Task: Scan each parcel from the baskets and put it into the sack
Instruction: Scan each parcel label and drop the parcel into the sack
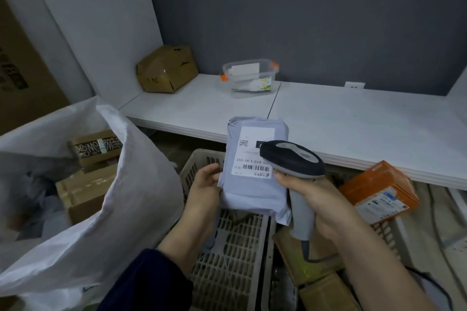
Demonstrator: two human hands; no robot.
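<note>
Your left hand (206,182) grips a grey poly-mailer parcel (252,184) above the slatted basket (227,255), label up. Your right hand (321,204) holds the barcode scanner (293,156) over that label. The white sack (121,209) gapes at your left.

Two hands (206,184) (310,199), one scanner (295,159), one grey parcel (252,184), one sack (126,209), two baskets (227,255) (384,232), one orange box (379,189), one tub (250,76), one brown box (165,68) on the bench (353,121).

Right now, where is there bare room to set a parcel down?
The white shelf is bare right of the clear container and in front of the brown box. Crowded: the sack and the right basket, both holding parcels.
</note>
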